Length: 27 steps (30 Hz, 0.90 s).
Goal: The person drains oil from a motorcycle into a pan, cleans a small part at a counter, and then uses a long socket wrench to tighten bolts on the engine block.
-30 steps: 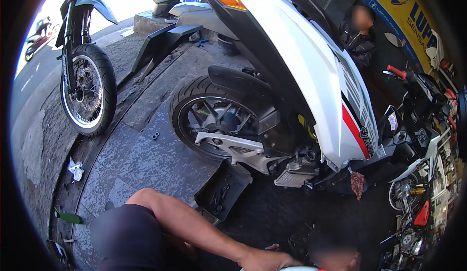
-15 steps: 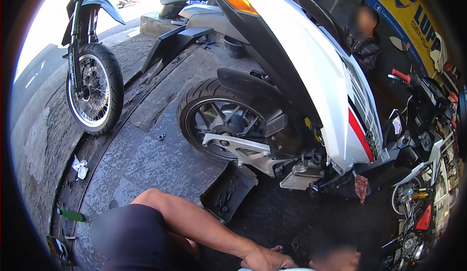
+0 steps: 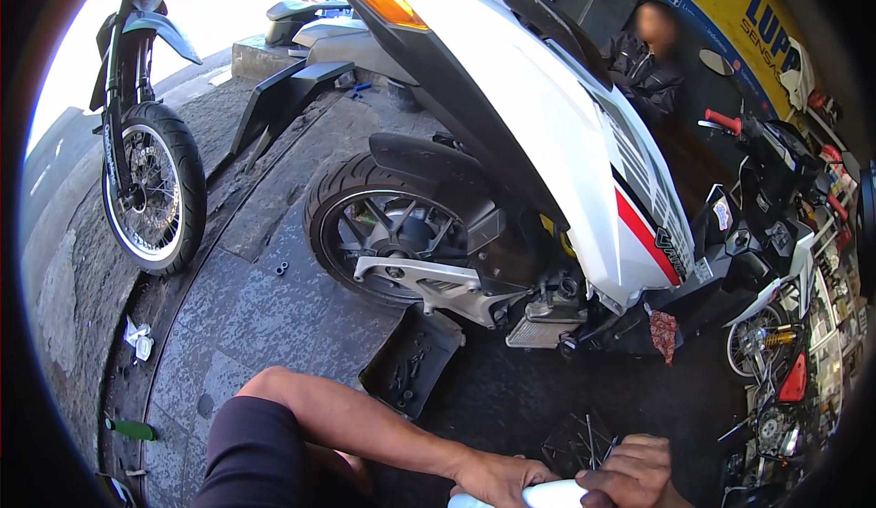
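At the bottom edge, my left hand point(image 3: 497, 478) and my right hand point(image 3: 631, 471) both grip a white cylindrical object point(image 3: 547, 495), mostly cut off by the frame. My left forearm runs in from the lower left. Just above the hands a small dark tray of thin metal tools point(image 3: 577, 442) lies on the ground. Ahead stands a white scooter point(image 3: 557, 134), its rear wheel point(image 3: 388, 234) and silver engine casing point(image 3: 438, 285) facing me. A black plastic panel point(image 3: 411, 362) lies on the ground below the wheel.
A dirt bike's front wheel point(image 3: 153, 189) stands at left on the stone pavement. A seated person point(image 3: 650, 57) is behind the scooter. More motorcycles point(image 3: 776, 234) crowd the right side. A green bottle point(image 3: 128, 429) and crumpled paper point(image 3: 137, 339) lie by the gutter.
The view has shifted down and left, so the scooter sits further right and higher. Both hands stay at the bottom edge on the white object, now showing more fully.
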Available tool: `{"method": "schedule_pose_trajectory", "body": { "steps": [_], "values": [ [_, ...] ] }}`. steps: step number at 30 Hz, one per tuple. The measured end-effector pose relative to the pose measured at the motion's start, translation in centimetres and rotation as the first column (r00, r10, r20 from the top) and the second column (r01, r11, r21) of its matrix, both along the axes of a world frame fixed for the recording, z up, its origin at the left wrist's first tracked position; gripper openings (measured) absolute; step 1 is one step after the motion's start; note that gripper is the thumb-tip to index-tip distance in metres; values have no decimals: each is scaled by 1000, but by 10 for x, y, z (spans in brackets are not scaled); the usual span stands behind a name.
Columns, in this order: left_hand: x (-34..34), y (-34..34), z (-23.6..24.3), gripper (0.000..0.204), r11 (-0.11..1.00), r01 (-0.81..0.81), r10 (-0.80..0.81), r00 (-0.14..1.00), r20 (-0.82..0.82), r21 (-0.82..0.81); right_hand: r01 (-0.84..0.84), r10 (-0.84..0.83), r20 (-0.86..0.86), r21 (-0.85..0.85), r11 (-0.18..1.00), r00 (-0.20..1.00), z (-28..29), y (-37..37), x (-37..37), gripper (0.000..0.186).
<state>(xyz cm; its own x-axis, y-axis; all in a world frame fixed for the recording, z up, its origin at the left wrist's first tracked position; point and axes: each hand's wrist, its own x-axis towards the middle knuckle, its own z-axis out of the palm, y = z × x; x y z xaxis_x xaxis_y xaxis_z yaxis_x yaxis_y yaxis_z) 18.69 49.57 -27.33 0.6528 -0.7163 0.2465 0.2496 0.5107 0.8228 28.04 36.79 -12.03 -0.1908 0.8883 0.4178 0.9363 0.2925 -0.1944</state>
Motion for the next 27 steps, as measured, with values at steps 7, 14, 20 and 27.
{"method": "schedule_pose_trajectory", "body": {
  "steps": [7,14,20,27],
  "values": [
    [9,12,-2,93,462,-844,684,534,497,272,710,-702,109,-106,696,704,-30,8,29,32],
    [35,-17,-6,78,152,-891,647,417,639,428,838,-756,385,-104,535,530,-62,16,44,33],
    [34,12,-2,53,538,-739,556,673,488,406,604,-602,96,-253,756,793,-65,-3,53,34],
    [30,30,-9,60,483,-731,521,683,513,482,497,-556,-540,-267,825,632,-97,-4,65,44]
  ]
}}
